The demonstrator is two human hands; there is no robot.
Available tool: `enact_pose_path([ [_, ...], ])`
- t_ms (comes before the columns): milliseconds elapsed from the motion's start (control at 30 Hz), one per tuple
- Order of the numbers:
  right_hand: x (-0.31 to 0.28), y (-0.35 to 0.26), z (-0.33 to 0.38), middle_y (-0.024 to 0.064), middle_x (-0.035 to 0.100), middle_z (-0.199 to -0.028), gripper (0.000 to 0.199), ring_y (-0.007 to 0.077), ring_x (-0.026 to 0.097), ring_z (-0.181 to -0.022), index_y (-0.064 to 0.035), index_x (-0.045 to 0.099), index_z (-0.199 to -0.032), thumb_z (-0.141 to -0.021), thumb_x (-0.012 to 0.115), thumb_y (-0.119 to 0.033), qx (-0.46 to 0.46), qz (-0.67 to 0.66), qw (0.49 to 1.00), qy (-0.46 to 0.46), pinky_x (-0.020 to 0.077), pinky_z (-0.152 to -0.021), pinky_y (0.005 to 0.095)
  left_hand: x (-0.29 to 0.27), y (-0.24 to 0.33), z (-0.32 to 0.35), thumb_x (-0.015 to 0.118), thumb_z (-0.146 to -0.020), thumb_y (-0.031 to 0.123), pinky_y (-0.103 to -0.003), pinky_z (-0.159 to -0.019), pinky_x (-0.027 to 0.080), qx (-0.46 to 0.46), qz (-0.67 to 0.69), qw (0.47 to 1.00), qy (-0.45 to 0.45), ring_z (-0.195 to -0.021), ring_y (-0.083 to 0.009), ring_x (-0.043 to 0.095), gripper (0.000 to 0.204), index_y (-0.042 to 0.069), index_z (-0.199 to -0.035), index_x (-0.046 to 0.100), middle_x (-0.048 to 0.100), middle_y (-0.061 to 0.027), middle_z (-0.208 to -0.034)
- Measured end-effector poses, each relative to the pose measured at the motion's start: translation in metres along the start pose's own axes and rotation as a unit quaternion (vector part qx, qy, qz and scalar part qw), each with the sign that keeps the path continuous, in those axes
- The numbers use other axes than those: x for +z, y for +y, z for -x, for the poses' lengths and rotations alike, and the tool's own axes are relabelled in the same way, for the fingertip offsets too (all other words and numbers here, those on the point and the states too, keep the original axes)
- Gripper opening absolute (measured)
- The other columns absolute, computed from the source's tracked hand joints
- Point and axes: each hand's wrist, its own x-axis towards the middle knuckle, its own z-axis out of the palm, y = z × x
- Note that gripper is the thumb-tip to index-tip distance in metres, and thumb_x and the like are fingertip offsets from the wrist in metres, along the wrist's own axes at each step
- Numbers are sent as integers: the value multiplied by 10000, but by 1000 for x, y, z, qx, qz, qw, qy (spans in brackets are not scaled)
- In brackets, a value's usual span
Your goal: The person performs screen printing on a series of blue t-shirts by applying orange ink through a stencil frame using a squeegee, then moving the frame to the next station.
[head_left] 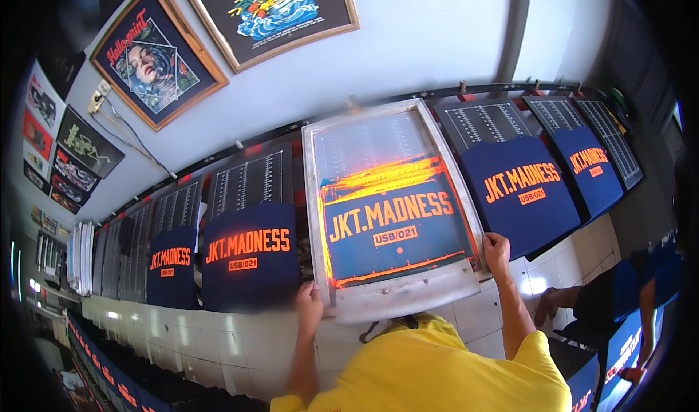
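In front of me a silvery screen-printing frame (429, 290) lies over one of the printing boards in a row. Its mesh shows orange lettering, with thick streaks of orange ink (386, 177) across the middle. My left hand (309, 304) is closed at the frame's near left corner. On the right side edge, close to the near corner, my right hand (496, 250) grips the frame with curled fingers. Navy fabric shows through the mesh. Navy shirts printed in orange flank the frame: one left (251, 284), one right (520, 226).
More boards with white ruled marks (247, 179) run along the wall, several carrying printed navy shirts. Framed prints (160, 55) hang above. At lower right another person (630, 288) is beside more printed navy cloth. A second row of printed shirts (109, 372) lies at lower left.
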Motion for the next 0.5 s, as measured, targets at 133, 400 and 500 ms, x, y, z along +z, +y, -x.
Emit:
enact_pose_path([
  [133,4,-13,0,210,699,-809,239,319,691,-747,33,715,-957,-866,627,-170,26,-18,999,35,503,-706,380,6,-16,-8,603,-931,161,-346,-795,509,-40,46,998,-6,-865,-278,676,287,-77,-1080,662,695,-167,-952],
  [400,8,-23,-2,219,687,-784,248,298,680,-708,41,702,-980,-891,591,-162,23,-23,999,31,497,-684,385,-13,-13,-32,637,-944,186,-265,-687,502,-251,233,932,-120,-757,-138,648,273,-43,-1085,683,707,-64,-930],
  [500,12,-16,-4,212,684,-775,253,289,673,-696,40,688,-999,-898,582,-166,28,-34,999,31,498,-688,389,-25,-7,-42,653,-938,219,-288,-716,530,-283,295,893,-186,-821,-144,658,287,-20,-1097,666,697,-57,-942],
])
